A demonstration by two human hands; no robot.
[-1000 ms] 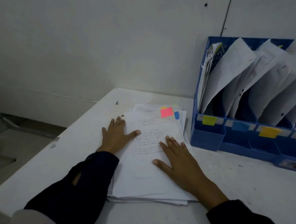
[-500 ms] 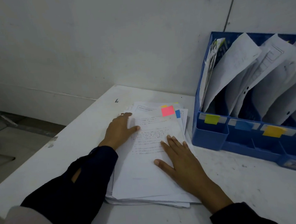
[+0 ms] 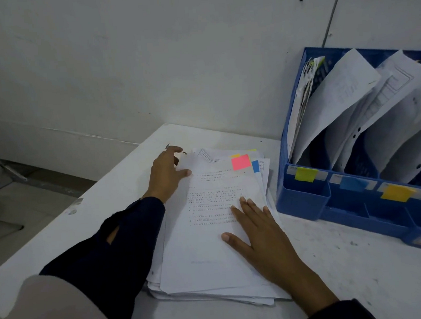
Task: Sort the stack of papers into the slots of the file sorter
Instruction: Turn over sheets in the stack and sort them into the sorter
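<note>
White top sheet's (image 3: 209, 234) corner hides pinching left fingers (image 3: 183, 172); right fingers (image 3: 251, 208) press flat.

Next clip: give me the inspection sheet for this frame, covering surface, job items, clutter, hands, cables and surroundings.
Surface: white table, scuffed and speckled with marks.
Job's things: stack of papers lies flat, edges uneven; top sheet printed, with a pink tab; yellow and blue tabs show beneath. Blue file sorter at right already holds sheets; slot fronts carry yellow, blue and orange tabs.
Clutter: nothing seen.
Hands: left hand pinches the top sheet's far left corner; right hand rests flat on the stack.
Cables: nothing seen.
Surroundings: white wall behind; floor at left.
</note>
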